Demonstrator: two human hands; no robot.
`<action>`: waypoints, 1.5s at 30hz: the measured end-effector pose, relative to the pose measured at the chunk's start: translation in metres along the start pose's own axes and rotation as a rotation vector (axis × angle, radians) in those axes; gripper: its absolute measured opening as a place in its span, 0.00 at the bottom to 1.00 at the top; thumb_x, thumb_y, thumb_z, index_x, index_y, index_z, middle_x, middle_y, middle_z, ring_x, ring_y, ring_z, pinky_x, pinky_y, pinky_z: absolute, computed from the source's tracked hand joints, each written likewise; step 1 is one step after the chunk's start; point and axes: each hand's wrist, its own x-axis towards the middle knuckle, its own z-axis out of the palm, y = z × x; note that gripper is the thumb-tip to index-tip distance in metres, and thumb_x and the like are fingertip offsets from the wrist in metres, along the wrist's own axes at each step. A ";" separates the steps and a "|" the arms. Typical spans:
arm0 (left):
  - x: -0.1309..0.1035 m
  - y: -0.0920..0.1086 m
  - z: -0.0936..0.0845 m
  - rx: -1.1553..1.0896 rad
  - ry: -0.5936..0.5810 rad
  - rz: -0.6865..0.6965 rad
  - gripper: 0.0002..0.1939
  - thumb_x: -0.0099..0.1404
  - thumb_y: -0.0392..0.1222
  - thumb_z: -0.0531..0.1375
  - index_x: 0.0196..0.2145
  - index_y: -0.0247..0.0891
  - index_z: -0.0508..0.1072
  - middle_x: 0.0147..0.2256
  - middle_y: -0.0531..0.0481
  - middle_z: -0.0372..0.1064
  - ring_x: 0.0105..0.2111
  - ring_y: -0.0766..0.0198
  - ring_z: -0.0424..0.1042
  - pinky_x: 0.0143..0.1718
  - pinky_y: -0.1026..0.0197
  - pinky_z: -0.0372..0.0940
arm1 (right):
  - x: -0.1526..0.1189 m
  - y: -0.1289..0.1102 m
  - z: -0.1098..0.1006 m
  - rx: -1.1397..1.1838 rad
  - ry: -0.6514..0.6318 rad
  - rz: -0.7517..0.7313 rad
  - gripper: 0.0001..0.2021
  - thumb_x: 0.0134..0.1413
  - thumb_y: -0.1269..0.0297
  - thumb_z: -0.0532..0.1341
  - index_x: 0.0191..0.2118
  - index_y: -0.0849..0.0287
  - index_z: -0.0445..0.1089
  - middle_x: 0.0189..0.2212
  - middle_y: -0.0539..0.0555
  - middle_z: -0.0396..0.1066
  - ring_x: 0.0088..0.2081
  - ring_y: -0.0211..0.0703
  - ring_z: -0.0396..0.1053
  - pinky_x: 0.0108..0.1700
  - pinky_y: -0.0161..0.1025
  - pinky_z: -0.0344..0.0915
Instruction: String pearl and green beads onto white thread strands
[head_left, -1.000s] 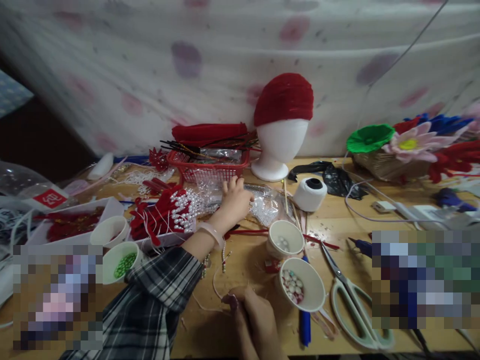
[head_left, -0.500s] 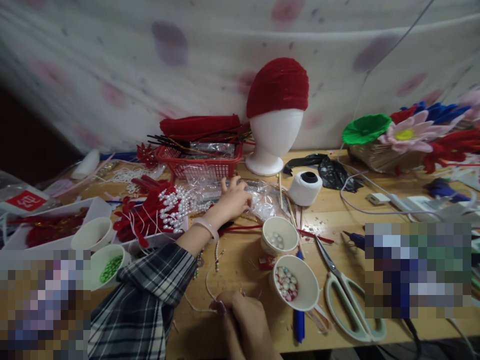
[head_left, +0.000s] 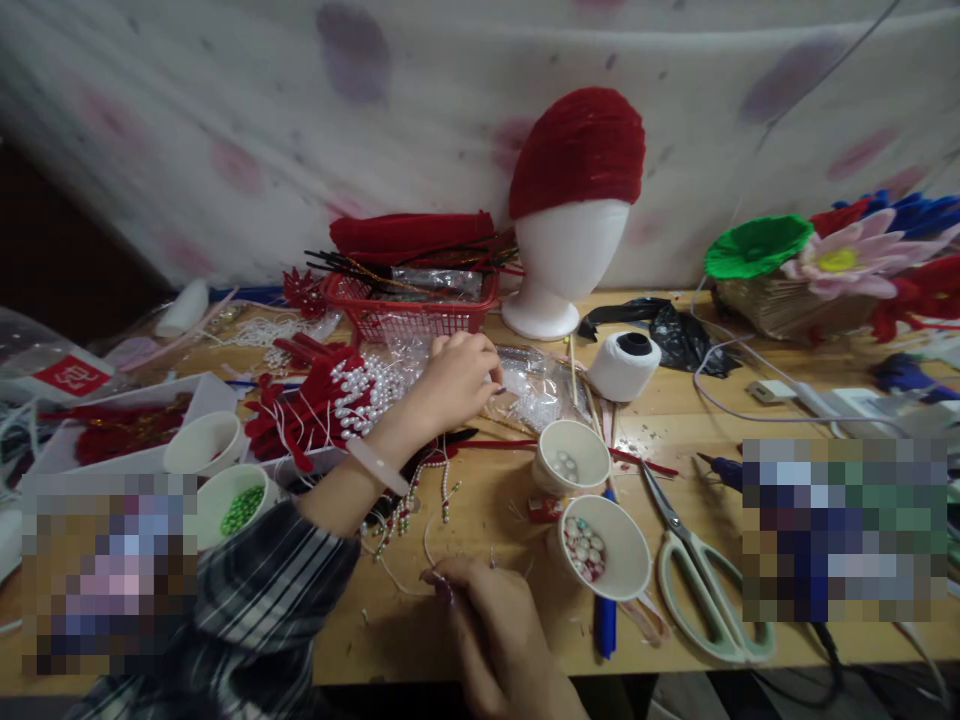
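Observation:
My left hand (head_left: 461,375) reaches out over clear plastic bags (head_left: 536,385) in front of the red basket. Its fingers are loosely bent and a little apart, with the tips partly hidden. Close to the table's front edge, my right hand (head_left: 499,625) is closed in a pinch on a thin white string (head_left: 401,580), which curves away over the wood. Short strands of small beads (head_left: 446,485) lie below my left wrist. Left of that forearm is a red fuzzy bundle (head_left: 296,410) with white pearl beads (head_left: 367,395) on its ends.
Cups of beads (head_left: 626,550) and scissors (head_left: 694,570) are at right, near a thread spool (head_left: 626,368). A white foam head (head_left: 574,260) in a red covering stands behind, beside a red basket (head_left: 420,320). A cup of green beads (head_left: 244,510) sits left.
My left hand has drawn its fingers in from a wider spread and stays over the plastic bags. My right hand keeps its pinch on the string. The whole view has shifted slightly.

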 end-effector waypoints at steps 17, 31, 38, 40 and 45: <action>-0.198 0.043 0.012 -1.882 0.567 -0.692 0.22 0.65 0.52 0.68 0.24 0.37 0.64 0.22 0.58 0.58 0.21 0.73 0.57 0.24 0.71 0.59 | 0.053 -0.048 -0.001 0.347 -0.259 0.169 0.11 0.68 0.69 0.56 0.33 0.56 0.69 0.23 0.45 0.71 0.24 0.32 0.68 0.28 0.29 0.63; -0.205 0.044 0.021 -2.035 0.491 -0.898 0.17 0.48 0.50 0.78 0.27 0.37 0.80 0.31 0.52 0.72 0.29 0.68 0.71 0.32 0.65 0.69 | 0.058 -0.049 0.010 0.279 -0.237 0.118 0.09 0.65 0.71 0.57 0.31 0.57 0.69 0.22 0.46 0.70 0.23 0.32 0.65 0.27 0.31 0.62; -0.205 0.044 0.019 -1.909 0.514 -0.887 0.16 0.46 0.49 0.79 0.26 0.38 0.82 0.36 0.51 0.72 0.32 0.69 0.71 0.34 0.67 0.68 | 0.059 -0.047 0.008 0.361 -0.248 0.170 0.11 0.64 0.70 0.57 0.28 0.57 0.67 0.20 0.45 0.68 0.22 0.32 0.65 0.26 0.29 0.62; -0.205 0.044 0.019 -1.917 0.508 -0.891 0.15 0.46 0.48 0.79 0.26 0.38 0.83 0.36 0.51 0.72 0.32 0.69 0.71 0.34 0.67 0.68 | 0.059 -0.047 0.007 0.366 -0.250 0.174 0.11 0.64 0.70 0.57 0.28 0.57 0.67 0.20 0.45 0.67 0.22 0.32 0.65 0.25 0.30 0.62; -0.205 0.045 0.021 -1.941 0.471 -0.850 0.13 0.47 0.47 0.79 0.26 0.39 0.84 0.35 0.52 0.71 0.31 0.71 0.71 0.33 0.70 0.68 | 0.058 -0.045 0.005 0.367 -0.246 0.198 0.12 0.63 0.70 0.57 0.27 0.57 0.67 0.20 0.45 0.66 0.21 0.32 0.63 0.25 0.30 0.61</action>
